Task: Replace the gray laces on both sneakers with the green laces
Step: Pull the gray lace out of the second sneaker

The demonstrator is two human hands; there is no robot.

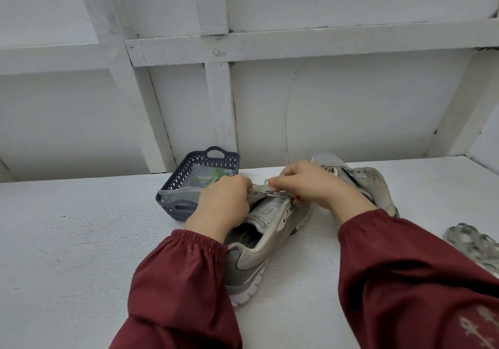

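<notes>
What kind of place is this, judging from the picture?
Probably a shed or simple workshop: a rough white-painted table, a white board wall with bare framing beams, and a small plastic basket.

The left arm [183,281] comes in from 6 o'clock and the right arm [405,267] from 4 o'clock, both in dark red sleeves with elastic cuffs. The left grip [224,203] lies knuckles up, fingers curled round the top edge of the sneaker [259,257]. The right grip [310,184], at its 2 o'clock, pinches a lace [265,182], thumb and fingers bent.
</notes>
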